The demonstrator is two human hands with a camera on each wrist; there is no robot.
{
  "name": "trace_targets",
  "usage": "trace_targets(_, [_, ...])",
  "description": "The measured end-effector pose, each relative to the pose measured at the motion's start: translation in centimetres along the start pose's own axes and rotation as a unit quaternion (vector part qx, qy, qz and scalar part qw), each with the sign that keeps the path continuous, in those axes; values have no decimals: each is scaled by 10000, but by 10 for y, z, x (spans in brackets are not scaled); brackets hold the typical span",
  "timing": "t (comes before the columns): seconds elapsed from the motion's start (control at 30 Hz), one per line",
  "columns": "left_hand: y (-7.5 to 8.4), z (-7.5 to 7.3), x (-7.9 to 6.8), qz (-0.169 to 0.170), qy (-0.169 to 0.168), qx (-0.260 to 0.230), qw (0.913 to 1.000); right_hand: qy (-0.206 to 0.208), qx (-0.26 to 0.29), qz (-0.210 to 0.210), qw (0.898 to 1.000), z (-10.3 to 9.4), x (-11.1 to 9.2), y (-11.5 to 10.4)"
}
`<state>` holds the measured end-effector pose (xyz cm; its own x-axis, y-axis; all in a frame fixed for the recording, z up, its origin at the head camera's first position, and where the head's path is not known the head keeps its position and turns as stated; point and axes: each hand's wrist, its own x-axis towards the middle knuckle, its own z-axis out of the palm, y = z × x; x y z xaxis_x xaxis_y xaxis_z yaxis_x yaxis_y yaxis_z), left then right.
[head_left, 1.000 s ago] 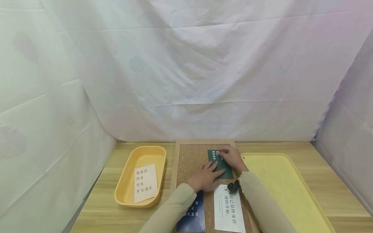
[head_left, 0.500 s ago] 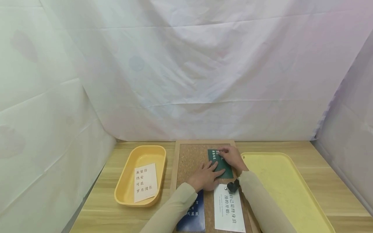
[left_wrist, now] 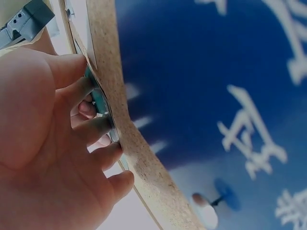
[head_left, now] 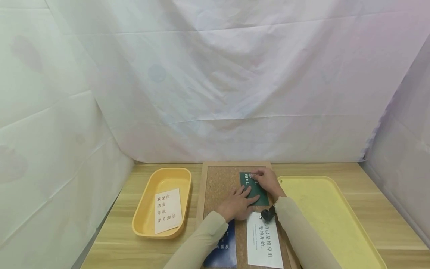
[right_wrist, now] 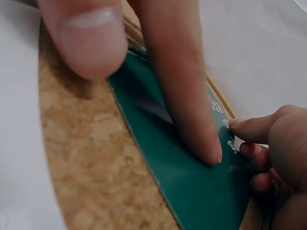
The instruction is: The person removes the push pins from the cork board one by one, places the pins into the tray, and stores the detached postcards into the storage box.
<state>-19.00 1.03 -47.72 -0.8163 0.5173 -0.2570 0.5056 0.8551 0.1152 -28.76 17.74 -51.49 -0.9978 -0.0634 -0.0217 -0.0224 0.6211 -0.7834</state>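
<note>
Green card (head_left: 256, 189) on corkboard (head_left: 220, 181), attended by two hands

Item, green card: laid flat at the far right of the wood-framed corkboard, its lettered end farthest away. No pin can be made out on it.

Left hand (head_left: 236, 204): grip spread, fingers and thumb rested across the card's near part.

Right hand (head_left: 267, 181): fingers curled, tips gathered on the lettered end; whether anything is pinched there cannot be told.

Also on the board: a white card (head_left: 265, 244) at near right, fixed by a silver pin (head_left: 260, 217); a blue card (head_left: 220, 256) at near left, with a pin (left_wrist: 206, 213) (its head apparently stood off the glossy face).

On the worktop (head_left: 117, 239): an orange tray (head_left: 168, 175) to the left, a pale lettered card (head_left: 168, 211) lying slanted in it; a yellow tray (head_left: 322, 216) to the right.

Risks, as judged: the green card could be skewed or slid onto the white card, just beside its near edge, if the left hand were lifted early or pushed unevenly. The silver pin could be snagged by the black wrist device (head_left: 267, 215) hung close by. The blue card's pin could be loosened if brushed by the left sleeve (head_left: 205, 231).
</note>
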Motion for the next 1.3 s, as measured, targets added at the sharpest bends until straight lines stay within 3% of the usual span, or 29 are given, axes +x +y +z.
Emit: trace_targets(1.3, [3,0,-2,-41,97,175,9998,95,65,-112,9999,1,0,3])
